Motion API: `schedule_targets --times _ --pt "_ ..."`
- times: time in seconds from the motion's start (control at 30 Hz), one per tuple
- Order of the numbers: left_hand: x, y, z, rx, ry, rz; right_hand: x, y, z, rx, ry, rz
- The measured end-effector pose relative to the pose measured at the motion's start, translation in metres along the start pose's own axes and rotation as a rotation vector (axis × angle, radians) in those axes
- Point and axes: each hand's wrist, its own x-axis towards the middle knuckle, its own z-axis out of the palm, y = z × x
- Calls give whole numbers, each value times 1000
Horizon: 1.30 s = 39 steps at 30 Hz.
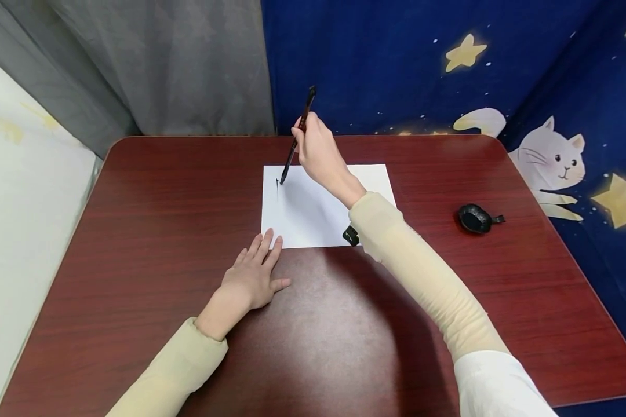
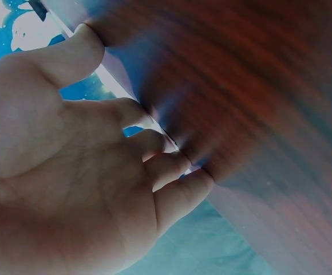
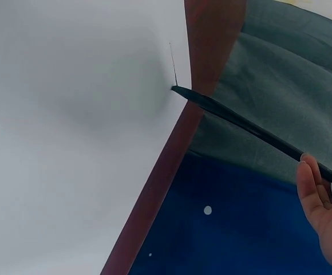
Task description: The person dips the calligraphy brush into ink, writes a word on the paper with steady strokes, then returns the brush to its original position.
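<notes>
My right hand (image 1: 319, 152) pinches a dark brush (image 1: 305, 119) partway up its handle, and the brush slants over the paper. Its black tip meets the white sheet of paper (image 1: 313, 217) near the upper left corner, beside a thin black stroke (image 1: 277, 191). In the right wrist view the brush (image 3: 252, 129) touches the sheet at the lower end of a fine line (image 3: 173, 64). Flat on the table lies my left hand (image 1: 250, 278), fingers spread, with its fingertips at the paper's lower left corner. The left wrist view shows that palm (image 2: 91, 149) from below.
A small black pan-shaped dish (image 1: 476, 219) with a short handle sits on the right of the reddish-brown table (image 1: 177, 197). Behind the table hang a grey curtain (image 1: 177, 63) and a blue curtain (image 1: 375, 58) with stars and a white cat. A white surface borders the left side.
</notes>
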Motion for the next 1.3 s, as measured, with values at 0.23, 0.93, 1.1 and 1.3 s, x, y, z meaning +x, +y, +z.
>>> schedule_targets --times 0.23,0.93,1.1,1.3 --pt "-1 1 0 -10 9 2 -3 -2 -3 -17 4 -13" --pt "-2 -1 2 -6 20 5 -11 -4 -8 -46 -27 -31" --pt "-3 0 1 -6 15 4 -13 -6 -9 -66 -42 -31" --pt "-3 0 0 -5 21 10 -14 -8 -11 -82 -61 -22"
